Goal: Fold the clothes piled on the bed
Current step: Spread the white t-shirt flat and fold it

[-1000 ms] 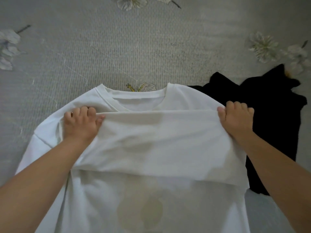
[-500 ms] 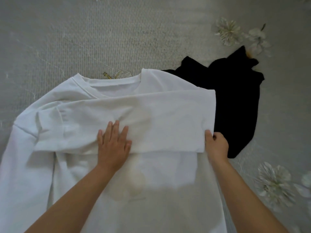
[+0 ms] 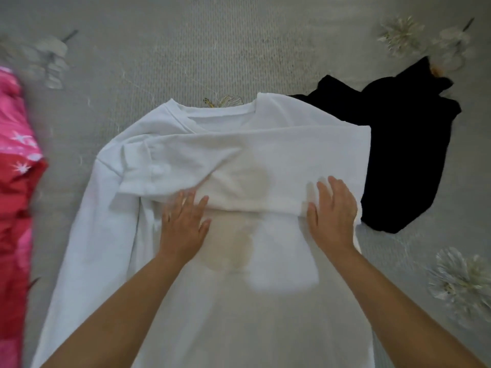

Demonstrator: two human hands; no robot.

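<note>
A white long-sleeved shirt (image 3: 164, 160) lies spread flat on the bed, collar at the far side. One sleeve is folded across the chest from right to left. My left hand (image 3: 183, 224) rests flat on the shirt's middle, fingers apart, at the lower edge of the folded sleeve. My right hand (image 3: 332, 211) lies flat with spread fingers on the shirt's right side, over the fold. Neither hand grips any cloth. A faint print shows through the fabric between my hands.
A crumpled black garment (image 3: 398, 144) lies just right of the shirt, partly under its edge. A pink and red cloth (image 3: 16, 197) lies along the left border. The grey bedspread (image 3: 186, 54) has embroidered white flowers (image 3: 462, 282).
Both hands have let go of the sleeve and come down onto the shirt. My right hand has gone from pinching the right edge to lying flat. The view has swung left, showing the pink cloth.
</note>
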